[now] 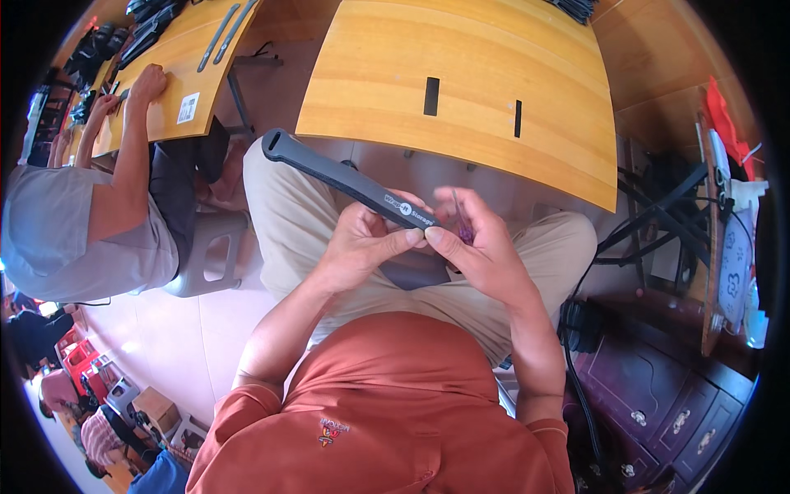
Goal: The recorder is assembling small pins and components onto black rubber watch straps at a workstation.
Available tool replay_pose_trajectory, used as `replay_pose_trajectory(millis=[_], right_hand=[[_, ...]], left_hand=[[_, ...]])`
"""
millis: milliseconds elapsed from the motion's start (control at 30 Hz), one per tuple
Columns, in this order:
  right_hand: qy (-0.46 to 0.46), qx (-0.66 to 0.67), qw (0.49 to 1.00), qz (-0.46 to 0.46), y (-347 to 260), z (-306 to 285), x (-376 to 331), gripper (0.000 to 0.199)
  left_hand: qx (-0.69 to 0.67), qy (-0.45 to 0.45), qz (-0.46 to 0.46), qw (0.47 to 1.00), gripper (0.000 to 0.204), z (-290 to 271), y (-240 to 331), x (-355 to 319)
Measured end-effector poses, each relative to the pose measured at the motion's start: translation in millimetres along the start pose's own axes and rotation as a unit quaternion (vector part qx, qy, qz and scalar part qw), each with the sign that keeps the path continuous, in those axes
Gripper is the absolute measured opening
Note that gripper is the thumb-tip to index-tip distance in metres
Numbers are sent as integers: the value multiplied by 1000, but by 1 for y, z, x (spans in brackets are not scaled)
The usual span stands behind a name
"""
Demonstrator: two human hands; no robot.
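Note:
A long dark grey storage strap (329,174) with pale printing stretches over my lap, its slotted, rounded end pointing to the far left. My left hand (355,243) pinches it near its near end, thumb on top. Against that same end presses the thumb of my right hand (481,247), with the fingers curled. In the right palm shows a small purple thing (466,234), and a thin pointed piece sticks up by the index finger; its kind is hard to make out.
Ahead stands a wooden table (370,66) with two short black strips (431,96) on it and dark straps (573,8) at its far edge. To the left, a co-worker (99,214) sits at another table (177,82). Dark drawers (658,395) stand at the right.

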State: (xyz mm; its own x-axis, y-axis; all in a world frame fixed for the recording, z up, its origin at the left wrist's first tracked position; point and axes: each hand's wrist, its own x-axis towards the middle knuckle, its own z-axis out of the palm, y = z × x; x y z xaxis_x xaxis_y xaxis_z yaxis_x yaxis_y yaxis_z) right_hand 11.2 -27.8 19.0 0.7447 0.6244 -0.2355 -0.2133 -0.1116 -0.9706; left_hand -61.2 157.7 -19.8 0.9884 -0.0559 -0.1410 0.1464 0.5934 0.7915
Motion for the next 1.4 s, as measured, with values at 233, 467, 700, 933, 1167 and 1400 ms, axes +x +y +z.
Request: replay_pose_trajectory(millis=[233, 467, 700, 933, 1167, 1400], right_hand=[[5, -182, 978, -98, -10, -8, -20, 26], [9, -273, 948, -163, -6, -7, -29, 25], [19, -281, 946, -163, -3, -4, -31, 25], [18, -281, 945, -168, -1, -5, -30, 25], [14, -264, 951, -163, -3, -10, -28, 26], [13, -234, 953, -192, 6, -15, -24, 27]], left_hand=[[0, 20, 11, 1000, 38, -4, -6, 0], [18, 22, 10, 1000, 36, -4, -7, -1], [18, 20, 19, 999, 33, -2, -8, -1], [31, 22, 24, 999, 30, 1, -7, -1], [28, 20, 23, 999, 31, 2, -8, 2], [31, 19, 22, 999, 31, 2, -9, 5]])
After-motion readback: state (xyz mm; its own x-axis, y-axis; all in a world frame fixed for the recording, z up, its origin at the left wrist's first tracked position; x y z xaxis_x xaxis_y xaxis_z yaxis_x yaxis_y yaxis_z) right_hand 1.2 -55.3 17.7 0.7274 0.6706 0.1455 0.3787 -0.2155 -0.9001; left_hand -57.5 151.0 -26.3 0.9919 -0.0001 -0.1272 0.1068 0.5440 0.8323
